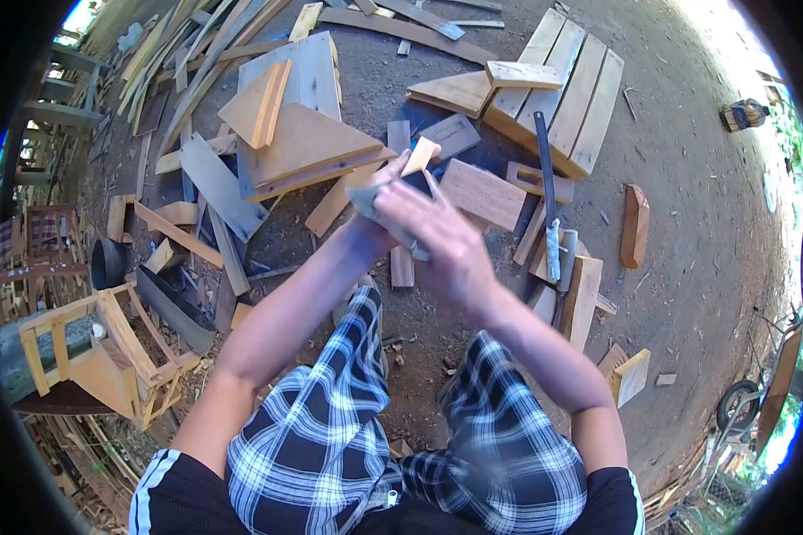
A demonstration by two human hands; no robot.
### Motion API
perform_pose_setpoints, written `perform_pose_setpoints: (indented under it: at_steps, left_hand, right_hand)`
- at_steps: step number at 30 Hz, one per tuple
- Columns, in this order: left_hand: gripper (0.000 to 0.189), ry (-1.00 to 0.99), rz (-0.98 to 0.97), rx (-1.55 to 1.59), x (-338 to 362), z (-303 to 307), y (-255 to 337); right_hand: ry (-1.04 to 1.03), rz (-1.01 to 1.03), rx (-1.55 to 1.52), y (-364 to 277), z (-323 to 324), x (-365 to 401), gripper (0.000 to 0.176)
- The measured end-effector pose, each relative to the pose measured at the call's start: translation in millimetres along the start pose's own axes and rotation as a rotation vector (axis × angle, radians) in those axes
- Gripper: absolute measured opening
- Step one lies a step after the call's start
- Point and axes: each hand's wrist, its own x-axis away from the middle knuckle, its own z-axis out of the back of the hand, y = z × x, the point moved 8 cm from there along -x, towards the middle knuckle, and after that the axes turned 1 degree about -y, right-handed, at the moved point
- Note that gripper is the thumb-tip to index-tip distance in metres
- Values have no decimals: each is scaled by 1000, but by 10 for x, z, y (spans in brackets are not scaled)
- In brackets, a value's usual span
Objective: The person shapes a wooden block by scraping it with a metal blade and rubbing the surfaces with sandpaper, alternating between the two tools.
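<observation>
My left hand (pixel 373 230) is closed around a small pale wooden piece (pixel 419 157), whose upper end sticks out past the fingertips. Much of that hand is hidden behind my right hand (pixel 448 245), which lies across it and is partly smeared by motion. Between the two hands shows a bent grey sheet (pixel 366 201) that looks like sandpaper; the right fingers press over it. Just beyond them on the ground are a reddish wooden block (pixel 483 193) and a grey block with a slot (pixel 446 138).
Stacked angled boards (pixel 308 147) stand ahead on the left, a slatted wooden piece (pixel 562 89) ahead on the right. A long dark blade with a wrapped handle (pixel 547 178) leans nearby. A wooden frame (pixel 107 357) is at far left, a brown block (pixel 634 226) at right.
</observation>
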Motion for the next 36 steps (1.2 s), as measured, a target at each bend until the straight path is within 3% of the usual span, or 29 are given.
perform_pose_setpoints:
  at_steps: [2,3,4,6,10,12,14,17,18,20,21,22,25,26,28,29,30,32,33,34,36]
  left_hand:
    - [28,84,74,30,97,-56,-115]
    - [28,-363,97,162,97,-371,-108]
    - [30,-222,65,70,49,-244,-136]
    - [31,-146,60,-10,76,-187,-119]
    - [32,94,96,-56,108,-52,-227]
    - [29,-7,112,-7,17,-4,-281]
    - [28,-115,86,-26,-42,17,-233]
    - [33,-8,58,4,-70,93,-239]
    - [38,66,22,47,-118,151,-232]
    - [35,186,88,-34,-101,236,-259]
    - [32,-298,137,112,-227,227,-335]
    - [31,-183,145,130,-235,187,-332]
    - [39,71,3,-49,-135,134,-117]
    - [47,-21,-22,-61,-189,269,-104]
    - [42,-146,-16,-81,-91,140,-97]
    - [38,-304,106,38,-261,320,-263]
    - [37,-400,91,13,-163,126,-245]
    - [37,194,2,-77,49,-83,-54]
    - [37,57,-115,-88,-162,38,21]
    - [37,-376,-23,-83,-262,202,48]
    - [35,53,-86,-9,-122,-24,91]
  right_hand:
    - [49,-106,-24,392,143,-103,37]
    - [150,-235,-79,639,225,-145,39]
    - [93,-419,-101,822,195,-95,36]
    - [188,-175,97,579,247,-60,32]
    - [47,-102,173,456,148,113,31]
    - [49,-464,-81,833,144,133,33]
    - [116,-396,-30,783,163,116,37]
    - [37,-75,142,376,48,249,43]
    - [-1,-136,73,220,71,203,34]
    - [25,-231,-56,459,84,139,33]
    - [-11,-347,-84,703,72,106,35]
    - [-11,-708,-198,990,40,212,34]
    - [85,-132,59,294,71,106,39]
    - [-7,-117,45,144,-7,162,41]
    - [47,-87,36,290,29,112,41]
    - [56,-294,-123,492,84,78,42]
    - [132,-382,-92,646,109,81,42]
    - [119,-142,31,302,104,21,38]
    - [113,-50,-31,127,1,82,44]
    - [105,-45,-35,137,-9,66,44]
    - [54,-6,-38,168,-28,65,48]
